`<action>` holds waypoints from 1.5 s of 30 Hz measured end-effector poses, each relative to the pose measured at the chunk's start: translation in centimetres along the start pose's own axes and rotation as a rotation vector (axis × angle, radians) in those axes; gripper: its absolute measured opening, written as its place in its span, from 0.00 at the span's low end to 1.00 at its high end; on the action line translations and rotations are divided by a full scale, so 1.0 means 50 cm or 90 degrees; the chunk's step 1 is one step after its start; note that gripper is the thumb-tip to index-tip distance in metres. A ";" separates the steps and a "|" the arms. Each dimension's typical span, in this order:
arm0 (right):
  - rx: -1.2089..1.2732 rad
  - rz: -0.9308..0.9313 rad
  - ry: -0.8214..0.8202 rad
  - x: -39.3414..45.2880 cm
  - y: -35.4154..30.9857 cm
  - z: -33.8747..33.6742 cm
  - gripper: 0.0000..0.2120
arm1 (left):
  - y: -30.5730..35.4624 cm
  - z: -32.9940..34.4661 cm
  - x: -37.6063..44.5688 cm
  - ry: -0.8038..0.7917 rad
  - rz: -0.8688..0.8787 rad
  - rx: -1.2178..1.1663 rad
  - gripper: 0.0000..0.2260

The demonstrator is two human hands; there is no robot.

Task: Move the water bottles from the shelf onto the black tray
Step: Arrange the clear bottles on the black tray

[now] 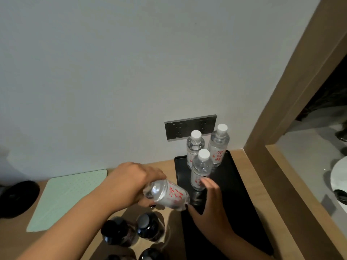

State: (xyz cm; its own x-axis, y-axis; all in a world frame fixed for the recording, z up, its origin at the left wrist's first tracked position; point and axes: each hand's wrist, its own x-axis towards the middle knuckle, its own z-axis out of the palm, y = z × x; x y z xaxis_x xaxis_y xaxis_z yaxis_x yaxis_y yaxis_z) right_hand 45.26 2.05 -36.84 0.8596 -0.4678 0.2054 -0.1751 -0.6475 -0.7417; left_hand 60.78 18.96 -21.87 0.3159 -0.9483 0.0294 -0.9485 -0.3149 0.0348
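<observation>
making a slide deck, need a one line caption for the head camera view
Left hand carries a tilted water bottle toward the black tray, where three bottles stand upright; open right hand waits.

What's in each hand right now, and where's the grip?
The left hand grips a tilted water bottle around its upper half, near the cap. The right hand is open, holding nothing.

held bottle: cap end hidden inside left hand | dark bottles: lowest ones cut by bottom edge | tray: near end behind right hand | label print: too blurred to read
</observation>
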 end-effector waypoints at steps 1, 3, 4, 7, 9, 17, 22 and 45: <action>0.001 -0.030 -0.012 -0.007 -0.001 -0.008 0.42 | 0.016 -0.003 0.014 -0.011 0.061 0.009 0.24; 0.022 -0.059 -0.046 -0.015 0.002 -0.025 0.40 | 0.045 0.003 0.039 -0.016 0.160 0.038 0.27; 0.047 -0.053 -0.078 -0.020 0.008 -0.032 0.38 | 0.059 0.007 0.051 -0.018 0.193 0.050 0.27; 0.103 0.034 -0.159 -0.040 0.037 -0.049 0.35 | 0.088 0.029 0.082 -0.038 0.256 0.029 0.25; 0.081 0.046 -0.143 -0.050 0.064 -0.053 0.33 | 0.107 0.047 0.105 -0.071 0.277 0.004 0.25; 0.151 0.185 -0.006 -0.050 0.160 -0.075 0.30 | 0.166 0.098 0.163 0.258 -0.010 -0.373 0.23; 0.188 0.303 0.075 0.007 0.203 -0.068 0.29 | 0.158 0.128 0.205 0.297 -0.214 -0.396 0.27; 0.070 0.254 0.103 0.128 0.205 -0.034 0.28 | 0.167 0.215 0.231 0.192 -0.246 -0.187 0.35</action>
State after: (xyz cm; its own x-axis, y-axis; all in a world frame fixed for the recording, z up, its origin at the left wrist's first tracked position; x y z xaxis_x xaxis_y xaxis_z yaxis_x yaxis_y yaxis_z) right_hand 48.16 -8.62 -42.05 0.6475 -0.7618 -0.0206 -0.4192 -0.3334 -0.8444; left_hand 56.24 4.93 -31.97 0.6723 -0.6995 0.2423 -0.7299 -0.5717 0.3747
